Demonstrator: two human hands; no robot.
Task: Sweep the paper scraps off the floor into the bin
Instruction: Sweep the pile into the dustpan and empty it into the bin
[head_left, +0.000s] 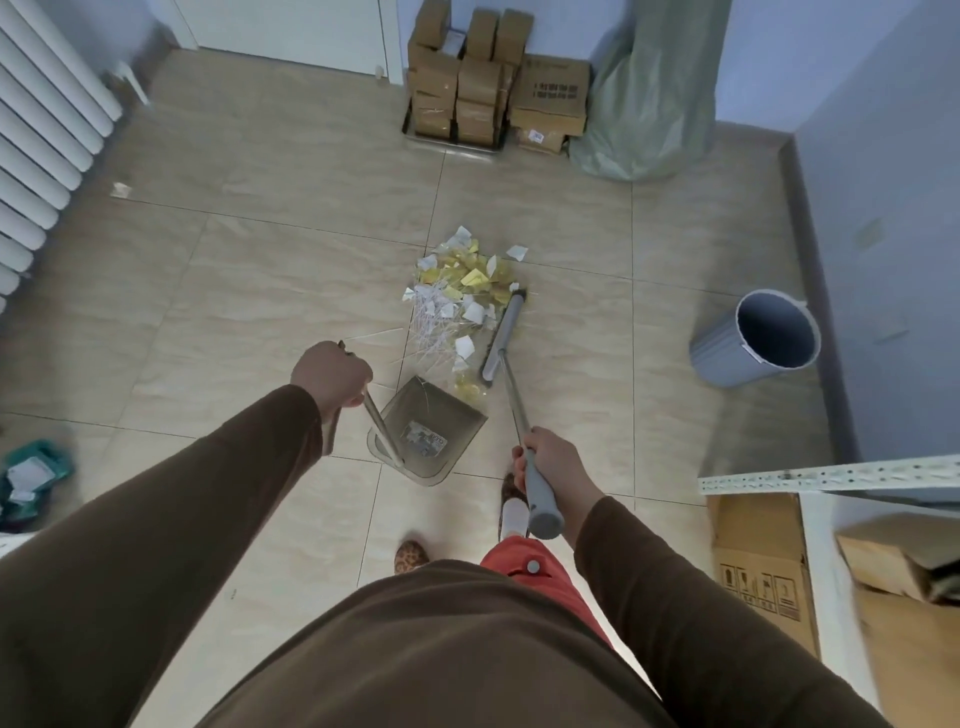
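A pile of white and yellow paper scraps (462, 291) lies on the tiled floor in the middle of the view. The grey broom head (503, 332) rests against the pile's right side. My right hand (550, 467) grips the broom's grey handle. My left hand (332, 374) grips the upright handle of a translucent grey dustpan (431, 431), whose open mouth faces the scraps just below the pile. A few yellow scraps lie at the dustpan's lip. The grey bin (753, 345) stands at the right, open and tilted toward me.
Stacked cardboard boxes (493, 88) and a green sack (649, 104) stand against the far wall. A white radiator (47, 119) runs along the left. A metal shelf with a carton (763, 561) is at the right. One stray scrap (120, 189) lies near the radiator.
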